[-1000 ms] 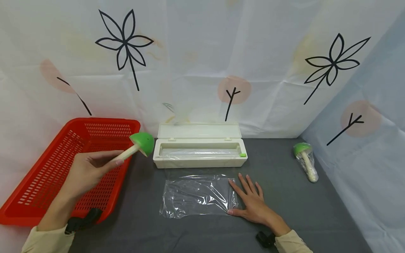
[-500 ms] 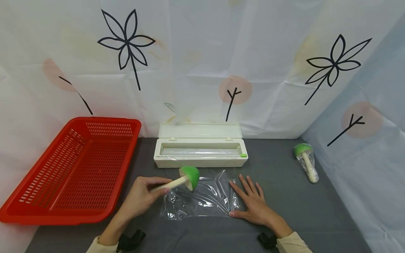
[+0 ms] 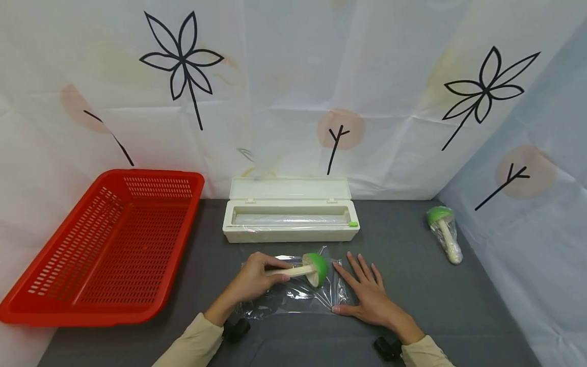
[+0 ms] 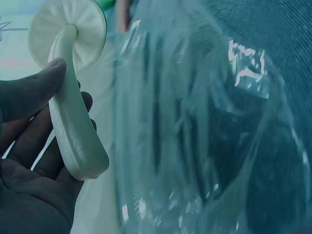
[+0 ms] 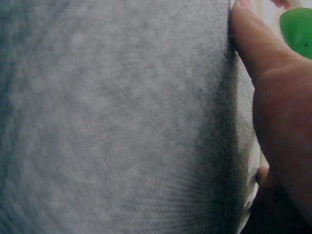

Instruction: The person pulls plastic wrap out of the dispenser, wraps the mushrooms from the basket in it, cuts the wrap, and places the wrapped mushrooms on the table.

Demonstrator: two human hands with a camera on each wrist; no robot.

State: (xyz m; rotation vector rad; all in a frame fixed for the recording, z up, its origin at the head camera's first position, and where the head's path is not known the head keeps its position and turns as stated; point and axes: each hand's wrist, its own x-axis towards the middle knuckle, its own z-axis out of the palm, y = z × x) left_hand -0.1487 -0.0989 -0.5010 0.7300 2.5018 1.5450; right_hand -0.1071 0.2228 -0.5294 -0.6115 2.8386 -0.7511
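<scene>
We see that the left hand (image 3: 251,279) grips the green-capped mushroom (image 3: 308,270) between its curled fingers (image 4: 36,139). The mushroom is above the clear film (image 3: 293,300); we cannot tell if they touch. The right hand (image 3: 369,298), its fingers straight and spread, rests at the right edge of this film on the desk (image 3: 284,346).

Green mushroom cap (image 3: 323,268), cream stem (image 3: 297,271); red basket (image 3: 133,250); white backdrop (image 3: 275,66), black flowers (image 3: 182,59)
</scene>
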